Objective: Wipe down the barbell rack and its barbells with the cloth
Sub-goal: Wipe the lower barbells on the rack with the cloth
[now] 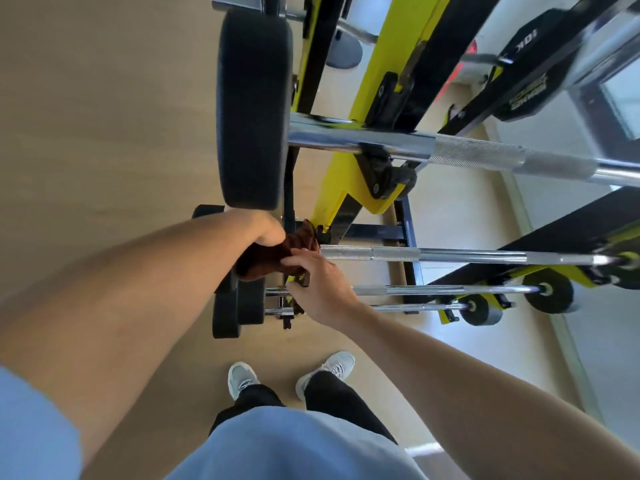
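At about nine o'clock from the middle barbell (450, 255), the brown cloth (273, 254) is bunching against the yellow rack (346, 188). The left hand (265, 228) is gripping it, fingers curled and mostly hidden; the right hand (320, 285) is touching its edge with loosely spread fingers, holding nothing. Wrapping the cloth fully around the bar and sliding toward three o'clock would likely be wiping it best.

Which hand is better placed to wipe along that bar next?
Left, probably. The left hand already grips the brown cloth at the end of the knurled bar; the right hand only touches the cloth's edge with its fingertips.
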The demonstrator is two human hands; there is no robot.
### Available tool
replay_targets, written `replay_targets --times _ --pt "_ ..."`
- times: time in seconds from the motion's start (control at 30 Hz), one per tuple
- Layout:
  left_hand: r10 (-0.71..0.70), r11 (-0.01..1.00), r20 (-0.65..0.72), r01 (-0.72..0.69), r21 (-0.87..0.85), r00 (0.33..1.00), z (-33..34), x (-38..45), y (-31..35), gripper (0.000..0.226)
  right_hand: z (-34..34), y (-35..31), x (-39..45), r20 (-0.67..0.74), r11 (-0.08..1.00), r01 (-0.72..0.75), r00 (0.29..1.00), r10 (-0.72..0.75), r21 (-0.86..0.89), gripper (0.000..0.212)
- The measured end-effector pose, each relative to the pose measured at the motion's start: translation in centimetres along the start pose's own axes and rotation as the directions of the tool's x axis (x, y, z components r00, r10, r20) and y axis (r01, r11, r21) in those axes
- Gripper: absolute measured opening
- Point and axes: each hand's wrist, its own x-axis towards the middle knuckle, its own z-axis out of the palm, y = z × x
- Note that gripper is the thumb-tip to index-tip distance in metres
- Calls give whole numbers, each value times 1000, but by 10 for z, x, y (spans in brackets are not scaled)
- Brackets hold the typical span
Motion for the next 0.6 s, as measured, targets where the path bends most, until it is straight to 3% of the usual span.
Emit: replay_targets --times 0.07,0.13,0.2,0.3,0.4,0.47,0.6 --pt "45 999 -52 -46 -9 998 -4 -1 -3 42 -6 1 -7 -112 983 -106 986 123 150 32" --pt "38 999 -210 -41 -10 977 0 -11 -7 39 -11 5 -11 -175 945 -165 960 220 281 25" --pt "76 996 -423 -90 -13 903 11 -28 -7 42 -22 9 -15 -191 883 -166 943 272 438 13" --pt "57 961 -639 -216 -174 768 29 -59 6 43 -30 18 -19 -98 770 -163 955 281 617 25" --pt "-154 800 -624 -274 -534 766 42 -88 40 38 -29 24 -27 -2 743 -173 973 229 647 38" --pt "-206 686 -610 -332 -647 765 50 -102 66 32 -24 28 -30 43 750 -165 983 180 641 48" --pt "60 731 -708 -514 -449 704 64 -116 111 26 -28 50 -41 119 665 -131 991 64 735 51"
